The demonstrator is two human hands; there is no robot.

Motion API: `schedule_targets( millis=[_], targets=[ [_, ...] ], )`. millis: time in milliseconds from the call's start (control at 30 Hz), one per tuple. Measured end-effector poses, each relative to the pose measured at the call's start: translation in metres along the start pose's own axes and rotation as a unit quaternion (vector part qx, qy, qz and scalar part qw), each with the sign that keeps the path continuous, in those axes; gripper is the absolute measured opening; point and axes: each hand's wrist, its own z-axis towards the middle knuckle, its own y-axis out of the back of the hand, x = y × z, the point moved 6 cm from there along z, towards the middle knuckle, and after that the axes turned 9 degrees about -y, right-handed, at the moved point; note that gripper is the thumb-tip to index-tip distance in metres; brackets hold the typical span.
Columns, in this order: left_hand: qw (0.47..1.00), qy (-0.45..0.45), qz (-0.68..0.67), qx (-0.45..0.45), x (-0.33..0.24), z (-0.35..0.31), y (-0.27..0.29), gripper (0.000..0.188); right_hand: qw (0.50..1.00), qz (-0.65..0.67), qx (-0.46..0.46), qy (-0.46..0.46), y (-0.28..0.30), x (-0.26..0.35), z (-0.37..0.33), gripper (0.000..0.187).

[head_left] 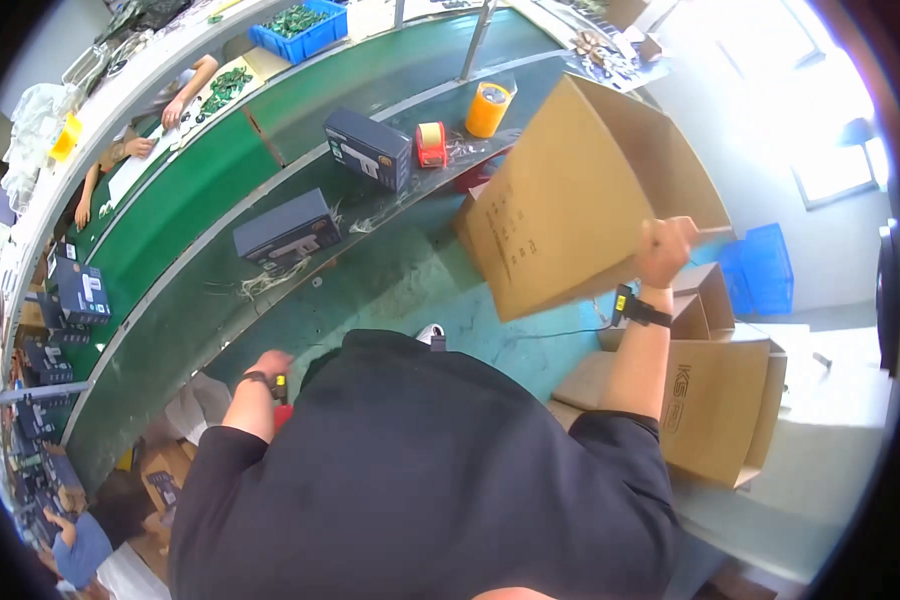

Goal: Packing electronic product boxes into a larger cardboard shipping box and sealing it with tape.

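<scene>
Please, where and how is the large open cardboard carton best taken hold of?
I would pinch the rim of the large open carton at its near corner, where the right hand is, coming from the person's side. The carton is tilted, its opening facing right, so the thin wall can probably be pinched there. The left hand could support the lower edge.

We cannot see the inside bottom of the cardboard box (560, 200), hidden by its wall, nor separate the fingers of the blurred left hand (270, 364). The shirt (430, 470) covers most of a shoe (430, 332); green pieces (292, 20) in the bin (305, 43) are too small to identify.
</scene>
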Motion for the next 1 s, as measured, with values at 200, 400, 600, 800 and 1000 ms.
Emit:
schedule_targets(
  millis=[200, 400, 600, 800, 1000],
  targets=[
    [0.915, 0.048, -0.152, -0.371, 0.014, -0.094, 0.065, 0.029, 0.975, -0.119, 0.135, -0.132, -0.151, -0.105, -0.146, 0.013],
    [0.803, -0.112, 0.147, -0.567, -0.242, -0.139, 0.197, 0.065, 0.942, -0.188, 0.178, -0.212, -0.192, -0.131, -0.154, 0.016],
    [0.876, -0.103, 0.346, -0.321, -0.351, -0.059, 0.281, 0.119, 0.912, -0.283, 0.218, -0.201, -0.186, -0.177, -0.197, 0.016],
    [0.914, -0.134, 0.288, -0.253, -0.346, 0.004, 0.317, 0.088, 0.899, -0.209, 0.308, -0.230, -0.149, -0.097, -0.144, 0.040],
    [0.840, -0.336, 0.361, -0.227, -0.512, -0.043, 0.362, 0.081, 0.728, 0.327, 0.232, -0.556, -0.185, 0.006, -0.057, 0.063]
  ],
)
